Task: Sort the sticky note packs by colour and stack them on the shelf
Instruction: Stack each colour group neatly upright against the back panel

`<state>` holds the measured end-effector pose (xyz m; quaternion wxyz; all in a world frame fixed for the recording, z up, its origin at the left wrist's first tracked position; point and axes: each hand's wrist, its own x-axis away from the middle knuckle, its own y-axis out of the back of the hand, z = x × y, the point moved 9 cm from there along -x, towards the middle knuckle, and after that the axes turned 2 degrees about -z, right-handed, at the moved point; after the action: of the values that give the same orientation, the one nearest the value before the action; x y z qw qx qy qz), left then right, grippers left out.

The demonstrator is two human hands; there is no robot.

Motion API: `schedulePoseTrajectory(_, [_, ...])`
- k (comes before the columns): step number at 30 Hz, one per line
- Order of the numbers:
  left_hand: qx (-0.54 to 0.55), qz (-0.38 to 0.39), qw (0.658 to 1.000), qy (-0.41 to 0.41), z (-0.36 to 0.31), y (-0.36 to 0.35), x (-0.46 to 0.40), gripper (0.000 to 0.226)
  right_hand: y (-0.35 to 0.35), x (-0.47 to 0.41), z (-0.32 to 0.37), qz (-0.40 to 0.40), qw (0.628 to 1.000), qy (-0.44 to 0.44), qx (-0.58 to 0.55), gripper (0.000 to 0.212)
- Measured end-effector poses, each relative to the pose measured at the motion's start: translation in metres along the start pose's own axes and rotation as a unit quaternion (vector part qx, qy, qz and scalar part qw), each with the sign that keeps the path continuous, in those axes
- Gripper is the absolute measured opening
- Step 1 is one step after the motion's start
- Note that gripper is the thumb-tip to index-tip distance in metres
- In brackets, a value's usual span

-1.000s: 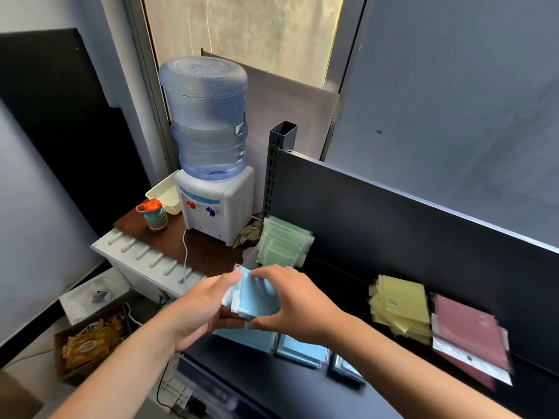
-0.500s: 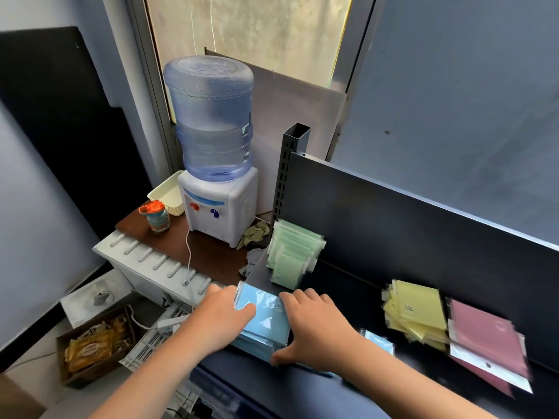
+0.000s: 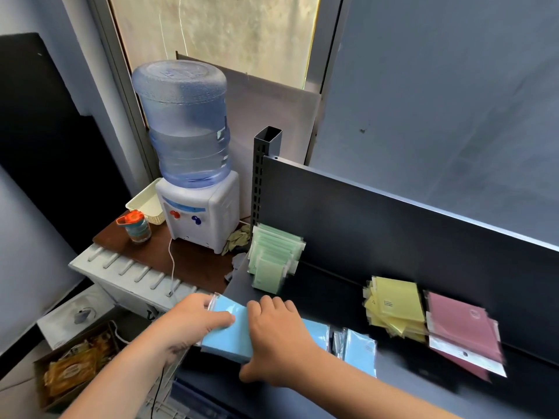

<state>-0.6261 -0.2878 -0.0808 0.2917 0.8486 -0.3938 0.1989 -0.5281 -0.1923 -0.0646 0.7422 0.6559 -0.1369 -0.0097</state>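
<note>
A stack of blue sticky note packs [image 3: 231,335] lies at the front left of the dark shelf [image 3: 332,285]. My left hand [image 3: 193,323] grips its left side and my right hand [image 3: 278,337] presses on its right side. More blue packs [image 3: 361,352] lie just right of my right hand. Green packs [image 3: 273,257] lean at the shelf's back left. Yellow packs [image 3: 394,308] and pink packs [image 3: 462,331] lie in piles further right.
A water dispenser [image 3: 196,176] with a large bottle stands on a brown side table [image 3: 157,255] left of the shelf, beside a small jar [image 3: 137,228] and a cream basket [image 3: 145,204]. A box of snack packets [image 3: 72,370] sits on the floor.
Both hands have brought the blue packs down from mid-air onto the shelf's front left and now press them there. The view has shifted left.
</note>
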Motion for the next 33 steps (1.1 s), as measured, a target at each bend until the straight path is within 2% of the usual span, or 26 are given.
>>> schedulePoseTrajectory(4, [0.112, 0.066, 0.992, -0.004, 0.002, -0.004, 0.002, 0.046, 0.000, 0.001, -0.003, -0.028, 0.999, 0.009, -0.026, 0.082])
schedulePoseTrajectory(7, [0.153, 0.089, 0.982, -0.062, -0.012, -0.006, 0.005, 0.051, 0.013, 0.003, -0.015, -0.066, 0.996, 0.026, -0.049, 0.116])
schedulePoseTrajectory(9, [0.157, 0.084, 0.979, -0.101, -0.024, -0.004, 0.006, 0.057, 0.029, 0.007, -0.026, -0.070, 0.991, 0.035, -0.112, 0.128])
schedulePoseTrajectory(10, [0.156, 0.076, 0.978, -0.120, -0.031, -0.002, 0.007, 0.060, 0.040, 0.009, -0.030, -0.072, 0.985, 0.041, -0.149, 0.123])
schedulePoseTrajectory(11, [0.150, 0.064, 0.977, -0.138, -0.039, 0.000, 0.008, 0.061, 0.052, 0.012, -0.036, -0.079, 0.979, 0.044, -0.180, 0.108])
schedulePoseTrajectory(14, [0.088, 0.018, 0.975, -0.205, -0.070, -0.007, 0.016, 0.041, 0.085, 0.024, -0.066, -0.132, 0.968, 0.023, -0.213, 0.053])
schedulePoseTrajectory(16, [0.030, -0.013, 0.968, -0.247, -0.091, -0.026, 0.022, 0.033, 0.094, 0.037, -0.092, -0.153, 0.970, 0.000, -0.187, 0.041])
schedulePoseTrajectory(19, [-0.056, -0.080, 0.949, -0.300, -0.116, -0.065, 0.026, 0.039, 0.088, 0.059, -0.132, -0.156, 0.975, -0.036, -0.154, 0.037])
schedulePoseTrajectory(21, [-0.084, -0.105, 0.943, -0.303, -0.123, -0.094, 0.025, 0.058, 0.078, 0.069, -0.157, -0.155, 0.974, -0.086, -0.140, 0.036])
schedulePoseTrajectory(23, [-0.117, -0.095, 0.944, -0.294, -0.125, -0.122, 0.021, 0.077, 0.070, 0.070, -0.175, -0.159, 0.969, -0.137, -0.130, 0.037])
schedulePoseTrajectory(26, [-0.166, -0.045, 0.949, -0.263, -0.122, -0.151, 0.009, 0.092, 0.057, 0.054, -0.187, -0.155, 0.966, -0.176, -0.108, 0.037])
schedulePoseTrajectory(30, [-0.180, -0.027, 0.958, -0.223, -0.118, -0.164, -0.014, 0.093, 0.050, 0.033, -0.193, -0.157, 0.963, -0.203, -0.084, 0.033])
schedulePoseTrajectory(33, [-0.153, -0.047, 0.959, -0.235, -0.122, -0.163, -0.024, 0.083, 0.052, 0.028, -0.190, -0.152, 0.969, -0.192, -0.004, 0.034])
